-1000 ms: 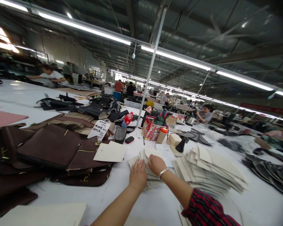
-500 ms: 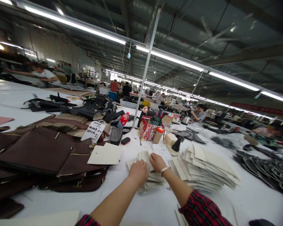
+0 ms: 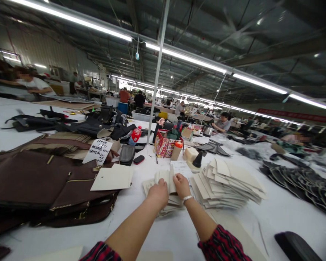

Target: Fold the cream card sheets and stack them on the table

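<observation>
A small stack of cream card pieces lies on the white table in front of me. My left hand rests on its top with curled fingers pressing on a piece. Just to its right my right hand, with a silver bracelet at the wrist, pinches the edge of a raised cream piece. A larger fanned pile of cream pieces is right of my right hand. Behind my hands lies a handwritten white paper.
Brown leather bags bear two cream cards and a written note at left. Beyond stand a patterned box, an orange-lidded cup, a red-capped bottle and a pole. Black curved pieces lie right.
The view has shifted, so most things sit further left. The piece at my right hand now stands more upright, lifted off the stack. A black object has come into view at lower right.
</observation>
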Tool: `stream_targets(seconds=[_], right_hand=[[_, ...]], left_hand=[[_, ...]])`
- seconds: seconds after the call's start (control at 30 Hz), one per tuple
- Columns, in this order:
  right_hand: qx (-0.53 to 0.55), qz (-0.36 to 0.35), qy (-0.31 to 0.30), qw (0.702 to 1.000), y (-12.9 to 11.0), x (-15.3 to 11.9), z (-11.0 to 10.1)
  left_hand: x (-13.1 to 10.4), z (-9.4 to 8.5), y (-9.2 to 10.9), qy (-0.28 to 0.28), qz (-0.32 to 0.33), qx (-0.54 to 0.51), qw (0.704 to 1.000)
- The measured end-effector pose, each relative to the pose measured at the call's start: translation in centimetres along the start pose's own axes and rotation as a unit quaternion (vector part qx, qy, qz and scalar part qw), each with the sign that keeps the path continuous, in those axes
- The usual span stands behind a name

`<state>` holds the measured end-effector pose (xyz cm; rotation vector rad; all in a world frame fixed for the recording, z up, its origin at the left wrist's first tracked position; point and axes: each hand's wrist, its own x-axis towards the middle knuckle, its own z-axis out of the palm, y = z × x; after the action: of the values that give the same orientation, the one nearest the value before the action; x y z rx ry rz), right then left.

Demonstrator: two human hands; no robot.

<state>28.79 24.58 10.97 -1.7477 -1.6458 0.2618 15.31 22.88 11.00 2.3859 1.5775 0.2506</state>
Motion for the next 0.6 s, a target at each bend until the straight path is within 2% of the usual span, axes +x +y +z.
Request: stream_targets(seconds=[0.23, 0.37, 0.47, 0.53, 0.6], right_hand=[[0.105, 0.049, 0.045, 0.992, 1.7, -0.4, -2.5], [0.152, 0.065, 0.071, 0.984, 2.8, -0.5, -4.8], [0.18, 0.068, 0.098, 0.976, 3.4, -0.4, -8.0], [0.191, 0.068, 0.122, 0.972, 3.3, -0.5, -11.1], [0.222, 0.062, 0.109, 0.967, 2.6, -1.2, -14.3]], left_hand=[[0.4, -0.1, 0.4, -0.022, -0.006, 0.024, 0.999], [0.2, -0.4, 0.7, -0.035, -0.01, 0.037, 0.999], [0.1, -0.8, 0.9, -0.036, -0.013, 0.035, 0.999], [0.3, -1.3, 1.1, -0.034, -0.012, 0.027, 0.999], [0.6, -2.0, 1.3, -0.03, -0.014, 0.011, 0.999]])
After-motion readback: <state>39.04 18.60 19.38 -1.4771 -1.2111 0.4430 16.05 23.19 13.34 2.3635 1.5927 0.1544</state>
